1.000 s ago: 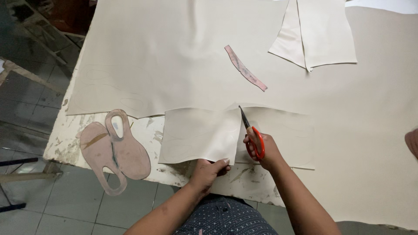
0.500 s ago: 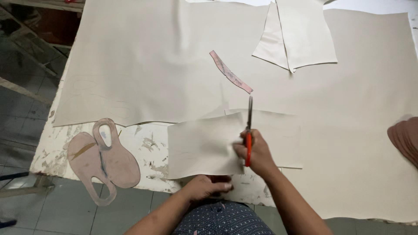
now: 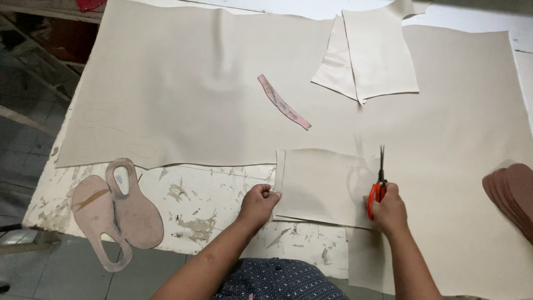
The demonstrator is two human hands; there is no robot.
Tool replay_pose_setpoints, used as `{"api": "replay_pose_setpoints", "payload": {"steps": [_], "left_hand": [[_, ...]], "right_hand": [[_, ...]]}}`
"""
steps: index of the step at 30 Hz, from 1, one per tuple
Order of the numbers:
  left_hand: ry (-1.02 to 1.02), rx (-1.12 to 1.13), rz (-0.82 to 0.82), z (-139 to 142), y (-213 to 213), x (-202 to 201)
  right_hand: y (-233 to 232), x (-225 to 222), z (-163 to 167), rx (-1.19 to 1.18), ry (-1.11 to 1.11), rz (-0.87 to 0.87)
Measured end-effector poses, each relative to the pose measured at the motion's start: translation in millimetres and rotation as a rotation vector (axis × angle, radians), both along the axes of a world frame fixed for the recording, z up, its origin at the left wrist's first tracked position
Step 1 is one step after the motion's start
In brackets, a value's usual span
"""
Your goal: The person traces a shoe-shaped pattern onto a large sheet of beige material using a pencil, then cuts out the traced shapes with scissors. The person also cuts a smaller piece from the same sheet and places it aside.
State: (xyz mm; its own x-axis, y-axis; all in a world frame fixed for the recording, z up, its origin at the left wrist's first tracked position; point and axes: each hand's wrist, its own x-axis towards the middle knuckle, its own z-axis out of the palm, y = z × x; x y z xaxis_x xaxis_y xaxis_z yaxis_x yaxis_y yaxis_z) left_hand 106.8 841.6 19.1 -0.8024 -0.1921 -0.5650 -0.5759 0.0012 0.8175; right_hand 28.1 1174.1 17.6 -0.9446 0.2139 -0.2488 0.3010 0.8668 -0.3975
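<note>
Head view of a cutting bench. Compared with half a second ago, the left hand (image 3: 260,204) has moved from the near tabletop (image 3: 211,200) edge up to the left edge of the cut panel (image 3: 322,186), where its grip is now closed on that edge; the right hand (image 3: 388,210) has stayed at the panel's right side, grip clamped around the orange handles of the scissors (image 3: 380,183), blades together and pointing far. The panel, which a second ago was only partly slit, now lies as a separate rectangle with both hands at its opposite edges, so the cut along its right side appears finished and the piece is judged ready to be lifted free. The panel sits between the two grips, touching the left one, with the scissors just beside its right edge, on top of the large sheet (image 3: 183,94). Also present: a narrow pink strip (image 3: 283,103) farther off, two folded offcuts (image 3: 372,53) far right, pink sole templates (image 3: 114,214) at near left, and a stack of brown soles (image 3: 513,194) at right.
</note>
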Motion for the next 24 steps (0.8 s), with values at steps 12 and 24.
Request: {"api": "replay_pose_setpoints", "payload": {"steps": [12,24], "left_hand": [[0.287,-0.121,-0.136,9.6,22.9,-11.8],[0.325,0.125,-0.151,35.9,-7.6,1.6]], "right_hand": [[-19.7,-3.0,11.5,-0.485,-0.015,-0.191],[27.0,-41.3,39.1,0.327,0.358,0.138]]}}
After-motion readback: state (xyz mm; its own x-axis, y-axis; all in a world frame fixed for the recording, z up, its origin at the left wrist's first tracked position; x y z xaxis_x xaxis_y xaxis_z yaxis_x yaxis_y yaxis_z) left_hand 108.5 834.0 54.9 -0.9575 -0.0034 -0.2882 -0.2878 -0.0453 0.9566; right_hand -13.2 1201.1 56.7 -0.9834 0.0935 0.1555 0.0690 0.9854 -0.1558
